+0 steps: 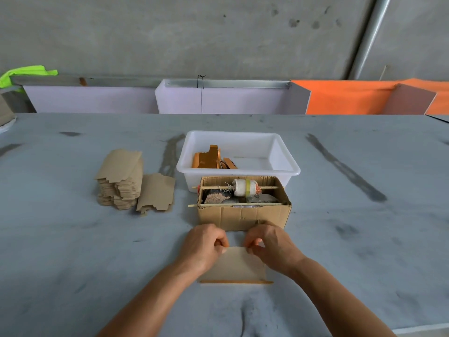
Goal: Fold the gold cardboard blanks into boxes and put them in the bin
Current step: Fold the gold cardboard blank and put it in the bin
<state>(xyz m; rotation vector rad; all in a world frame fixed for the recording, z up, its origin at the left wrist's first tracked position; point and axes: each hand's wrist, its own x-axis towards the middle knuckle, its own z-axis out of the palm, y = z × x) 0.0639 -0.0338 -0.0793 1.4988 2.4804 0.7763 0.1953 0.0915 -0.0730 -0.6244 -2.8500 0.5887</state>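
Left hand [202, 248] and right hand [271, 246] each pinch the far edge of one cardboard blank [239, 265], fingers curled tight. The bin [239, 171] sits beyond the fingertips, past a brown box [243, 215]. Risk: uneven pinching could skew the crease.

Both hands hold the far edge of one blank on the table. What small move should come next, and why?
Probably fold that far edge toward the body. The blank lies flat, plain side up, with the left hand and right hand pinching its far corners, so no side stands yet. The bin waits behind.
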